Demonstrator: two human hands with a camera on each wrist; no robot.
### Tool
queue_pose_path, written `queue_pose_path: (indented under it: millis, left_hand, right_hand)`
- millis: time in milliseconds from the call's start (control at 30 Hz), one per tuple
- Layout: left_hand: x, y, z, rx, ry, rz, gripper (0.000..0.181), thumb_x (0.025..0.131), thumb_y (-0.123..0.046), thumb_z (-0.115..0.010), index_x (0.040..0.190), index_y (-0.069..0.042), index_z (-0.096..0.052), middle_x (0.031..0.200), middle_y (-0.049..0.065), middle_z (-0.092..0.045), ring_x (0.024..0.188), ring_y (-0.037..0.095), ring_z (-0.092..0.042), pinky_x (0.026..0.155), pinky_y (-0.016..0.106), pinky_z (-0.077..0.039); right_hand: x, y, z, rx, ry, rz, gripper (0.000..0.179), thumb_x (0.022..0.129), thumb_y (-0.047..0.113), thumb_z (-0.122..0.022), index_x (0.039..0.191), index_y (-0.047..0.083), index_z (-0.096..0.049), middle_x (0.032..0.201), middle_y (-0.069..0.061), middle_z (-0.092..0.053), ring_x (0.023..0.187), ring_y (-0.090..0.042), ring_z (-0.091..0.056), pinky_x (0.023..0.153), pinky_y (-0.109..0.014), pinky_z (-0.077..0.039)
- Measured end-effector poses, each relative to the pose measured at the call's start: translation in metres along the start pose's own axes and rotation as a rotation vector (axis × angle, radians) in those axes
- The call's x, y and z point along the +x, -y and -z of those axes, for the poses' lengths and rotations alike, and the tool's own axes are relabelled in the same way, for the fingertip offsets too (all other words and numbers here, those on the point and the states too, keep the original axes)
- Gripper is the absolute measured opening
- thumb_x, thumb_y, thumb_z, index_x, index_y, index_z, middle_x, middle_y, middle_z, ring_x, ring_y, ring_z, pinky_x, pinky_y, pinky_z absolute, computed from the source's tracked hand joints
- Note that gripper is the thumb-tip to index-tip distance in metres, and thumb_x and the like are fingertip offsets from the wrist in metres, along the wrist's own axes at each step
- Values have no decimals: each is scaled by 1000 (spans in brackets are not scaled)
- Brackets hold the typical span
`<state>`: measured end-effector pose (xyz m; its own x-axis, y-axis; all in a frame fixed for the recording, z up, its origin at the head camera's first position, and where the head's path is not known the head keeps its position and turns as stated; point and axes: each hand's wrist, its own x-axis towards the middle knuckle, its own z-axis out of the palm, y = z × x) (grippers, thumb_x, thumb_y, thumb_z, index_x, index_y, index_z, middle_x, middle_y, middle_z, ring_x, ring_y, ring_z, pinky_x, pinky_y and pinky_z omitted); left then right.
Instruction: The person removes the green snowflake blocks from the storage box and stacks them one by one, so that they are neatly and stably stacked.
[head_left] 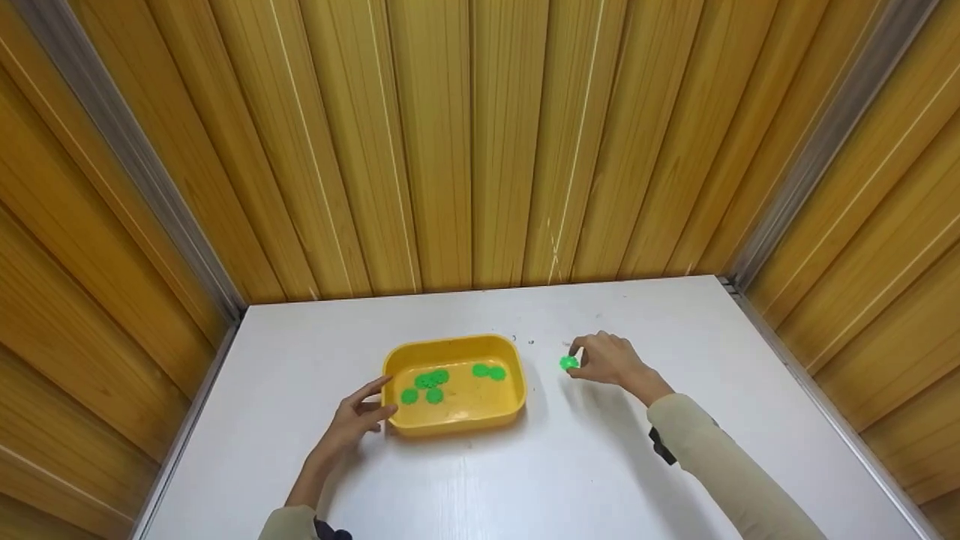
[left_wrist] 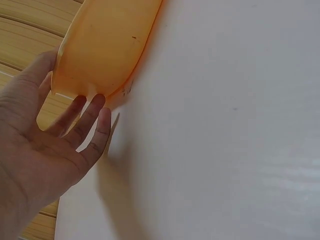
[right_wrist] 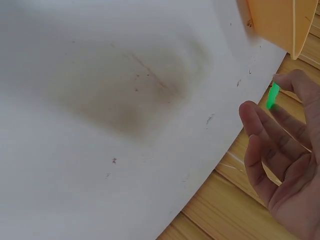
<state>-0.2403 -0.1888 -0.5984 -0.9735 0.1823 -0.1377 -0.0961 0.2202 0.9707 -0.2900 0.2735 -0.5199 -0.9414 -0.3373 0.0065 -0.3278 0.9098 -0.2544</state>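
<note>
A yellow plastic basin [head_left: 457, 429] sits on the white table, with several round green notched discs [head_left: 434, 396] lying on its bottom. At its left end, my left hand [head_left: 354, 421] holds the rim; in the left wrist view the thumb is at the edge and fingertips [left_wrist: 98, 100] meet the outer wall. To the right of the basin, my right hand [head_left: 611, 360] pinches one green disc [head_left: 569, 363] between thumb and index finger, above the table. The right wrist view shows this disc [right_wrist: 273, 95] edge-on, the other fingers loosely curved.
The white table [head_left: 525, 480] carries small dark marks and scratches near the basin's right side. Yellow wood-look panels [head_left: 480, 150] rise behind the table and on both sides, with grey metal posts [head_left: 825, 142] at the corners.
</note>
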Motion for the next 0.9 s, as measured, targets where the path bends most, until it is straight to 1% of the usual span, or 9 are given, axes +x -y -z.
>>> queue_pose_path:
  millis: [133,233,367,500,600,733,833,900]
  left_hand:
    - [0,1,0,3,7,-4,62,96,-23,-72,153,-16,-48,152,18,-44,115,21,-63,82,33,-58]
    - [0,2,0,4,0,-13,62,96,-23,-72,153,-15,-49,151,18,-46,113,21,-63,81,33,-58]
    - [0,3,-1,1,-12,-14,61,95,-21,-73,152,-16,-50,151,18,-47,113,21,-64,80,32,-58]
    - [0,3,-1,5,-5,-17,61,96,-22,-72,152,-16,-50,151,17,-47,113,21,-64,80,31,-58]
    - [0,3,-2,1,-3,-21,61,96,-21,-72,152,-15,-49,151,18,-47,112,21,-64,80,32,-58]
    - [-1,2,-2,8,-4,-20,61,96,-21,-72,152,-15,-49,152,19,-45,113,22,-64,80,33,-58]
    - [-1,2,-1,19,-3,-18,62,96,-23,-72,152,-16,-49,153,19,-45,114,22,-63,80,32,-58]
    - [-1,3,-1,23,1,-18,62,96,-25,-72,153,-15,-48,153,18,-45,115,22,-63,81,32,-58]
  right_hand:
    - [-5,-10,-11,14,-2,-21,28,85,31,-79,104,10,-77,84,-4,-78,82,-24,-68,71,-44,-59]
    - [-7,-14,-20,17,3,-26,28,86,31,-78,104,10,-77,86,-5,-78,83,-24,-69,71,-44,-59]
    - [-10,-18,-32,40,30,-52,28,88,28,-79,108,8,-76,91,-6,-78,89,-26,-68,77,-46,-59]
    - [-12,-21,-42,65,52,-99,27,89,24,-79,109,7,-76,96,-7,-77,93,-26,-68,84,-50,-59]
    - [-13,-24,-47,79,59,-122,26,88,22,-79,110,7,-76,99,-8,-76,95,-26,-68,86,-50,-59]
    - [-13,-24,-52,85,61,-116,27,88,21,-80,110,8,-76,101,-7,-75,94,-24,-67,84,-49,-59]
    - [-13,-24,-54,70,56,-101,27,88,22,-80,110,8,-76,98,-5,-73,92,-23,-65,82,-48,-58]
    - [-13,-24,-55,69,54,-109,27,88,23,-81,110,8,-76,98,-3,-72,90,-21,-63,82,-47,-57]
